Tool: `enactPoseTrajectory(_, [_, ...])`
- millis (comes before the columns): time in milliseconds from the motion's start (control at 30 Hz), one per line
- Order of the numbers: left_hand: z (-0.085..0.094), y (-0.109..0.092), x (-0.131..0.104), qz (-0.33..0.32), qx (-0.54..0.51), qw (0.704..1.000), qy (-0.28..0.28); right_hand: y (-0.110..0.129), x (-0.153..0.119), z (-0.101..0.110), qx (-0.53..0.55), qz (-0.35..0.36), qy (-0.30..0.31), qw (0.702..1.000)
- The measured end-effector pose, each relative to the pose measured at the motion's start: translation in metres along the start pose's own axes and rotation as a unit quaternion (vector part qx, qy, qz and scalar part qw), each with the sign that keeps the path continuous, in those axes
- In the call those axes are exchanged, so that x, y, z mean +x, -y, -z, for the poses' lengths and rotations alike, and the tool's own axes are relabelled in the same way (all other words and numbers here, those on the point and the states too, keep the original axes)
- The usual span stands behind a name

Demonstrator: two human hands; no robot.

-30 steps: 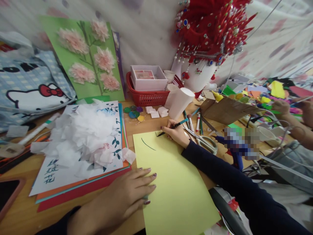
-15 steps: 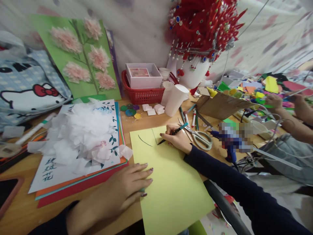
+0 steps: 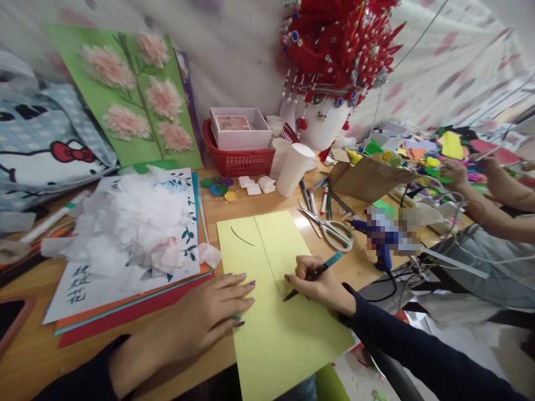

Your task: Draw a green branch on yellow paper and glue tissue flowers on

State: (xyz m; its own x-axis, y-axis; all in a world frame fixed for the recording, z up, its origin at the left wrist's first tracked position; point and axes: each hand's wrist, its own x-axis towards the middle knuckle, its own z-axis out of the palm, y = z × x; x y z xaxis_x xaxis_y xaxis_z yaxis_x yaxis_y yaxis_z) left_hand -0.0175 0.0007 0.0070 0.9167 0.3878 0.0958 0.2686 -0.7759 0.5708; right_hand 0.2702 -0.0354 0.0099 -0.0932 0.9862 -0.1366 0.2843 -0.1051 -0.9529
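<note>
A sheet of yellow paper lies on the wooden table in front of me, its lower end reaching past the table edge. My right hand grips a dark marker with a teal end, and the tip touches the paper. A long thin dark line runs from the paper's top edge down to that tip. Left of it is a short curved stroke. My left hand lies flat with fingers stretched out, its fingertips on the paper's left edge.
White tissue paper is heaped on stacked coloured sheets at left. Scissors, markers and a blue glue gun lie to the right. Behind stand a red basket and a white roll. Another person's hands are at far right.
My right hand has drawn the marker down the paper, and the straight line is now much longer. My left hand still rests on the paper's left edge. The camera view has shifted slightly.
</note>
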Motion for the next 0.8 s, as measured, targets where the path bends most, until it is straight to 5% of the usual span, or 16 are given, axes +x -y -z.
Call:
enactPoseTrajectory(200, [0.001,-0.002,0.0,-0.011,0.018,1.0,-0.015,0.001,-0.036,0.004,-0.01,-0.052,0.045,0.998])
enactPoseTrajectory(333, [-0.001,0.002,-0.002,-0.021,0.056,0.998,-0.015,0.01,-0.038,0.011,0.026,-0.099,0.044,0.994])
enactPoseTrajectory(500, [-0.008,0.008,0.002,-0.007,0.223,0.967,-0.125,0.025,0.021,0.019,0.043,0.012,-0.088,0.995])
enactPoseTrajectory(600, [-0.012,0.005,0.006,-0.031,0.302,0.928,-0.215,0.029,0.067,0.019,0.089,0.049,-0.091,0.991])
enactPoseTrajectory(700, [-0.015,0.002,0.008,-0.099,0.276,0.938,-0.185,0.03,0.094,0.015,0.116,0.035,-0.081,0.989])
enactPoseTrajectory(800, [-0.016,0.001,0.006,-0.073,0.213,0.969,-0.102,0.025,0.094,0.009,0.097,0.025,-0.059,0.993])
